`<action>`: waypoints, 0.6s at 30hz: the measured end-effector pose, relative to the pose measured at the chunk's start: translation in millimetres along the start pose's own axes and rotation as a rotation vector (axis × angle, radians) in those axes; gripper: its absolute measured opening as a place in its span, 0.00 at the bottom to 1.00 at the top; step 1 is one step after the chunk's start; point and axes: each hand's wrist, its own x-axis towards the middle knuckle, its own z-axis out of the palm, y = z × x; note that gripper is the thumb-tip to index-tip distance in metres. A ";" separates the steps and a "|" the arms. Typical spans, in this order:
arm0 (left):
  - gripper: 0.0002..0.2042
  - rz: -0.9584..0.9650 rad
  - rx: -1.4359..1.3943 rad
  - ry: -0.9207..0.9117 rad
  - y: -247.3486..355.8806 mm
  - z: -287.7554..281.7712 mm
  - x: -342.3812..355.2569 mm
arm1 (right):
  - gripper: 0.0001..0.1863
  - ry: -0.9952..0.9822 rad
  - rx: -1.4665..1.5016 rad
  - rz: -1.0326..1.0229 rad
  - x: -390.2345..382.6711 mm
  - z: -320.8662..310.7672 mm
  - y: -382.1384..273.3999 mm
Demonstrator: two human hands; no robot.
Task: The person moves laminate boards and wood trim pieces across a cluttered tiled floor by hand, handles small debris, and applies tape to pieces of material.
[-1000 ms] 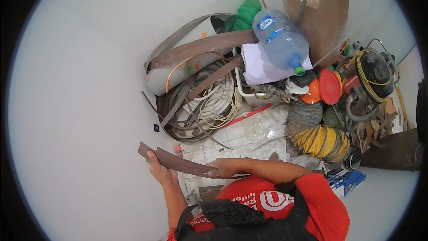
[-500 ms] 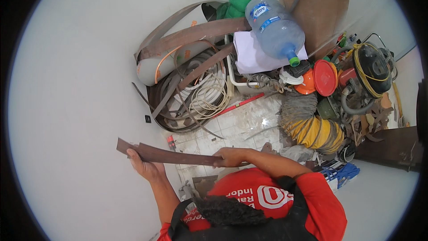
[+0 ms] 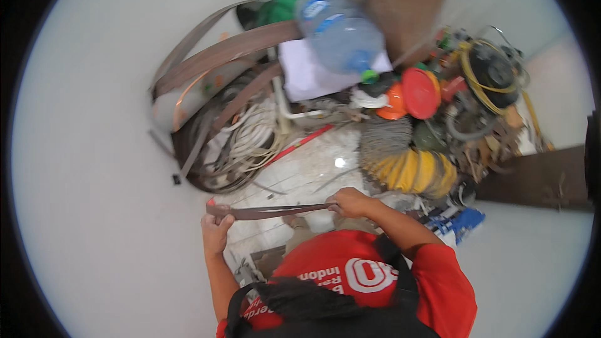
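Between my two hands stretch dark brown flat strips (image 3: 275, 213), which look like edge banding, lying one over another. My left hand (image 3: 216, 231) pinches their left end, thumb on the near face. Closed round the right end is my right hand (image 3: 352, 203), slightly higher than the left. The strips run almost level in front of my red shirt, above the tiled floor. Beyond them lies a big coil of similar brown banding (image 3: 235, 47) with cream cable (image 3: 256, 131) inside it.
A large water bottle (image 3: 341, 31) lies on white cloth (image 3: 300, 78) at the back. To the right are a yellow-grey flexible duct (image 3: 410, 169), a red round lid (image 3: 421, 94) and a vacuum cleaner (image 3: 491, 72). A red bar (image 3: 299, 144) rests on the tiles. White wall stands at left.
My left hand has moved right and the strips have turned edge-on, lying closer to level. My right hand has shifted right and slightly up. The view has swung, so the background sits further left.
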 end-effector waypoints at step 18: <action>0.40 -0.563 0.056 0.126 -128.0 14.9 -49.6 | 0.18 0.804 -1.379 1.567 -497.9 -264.6 179.7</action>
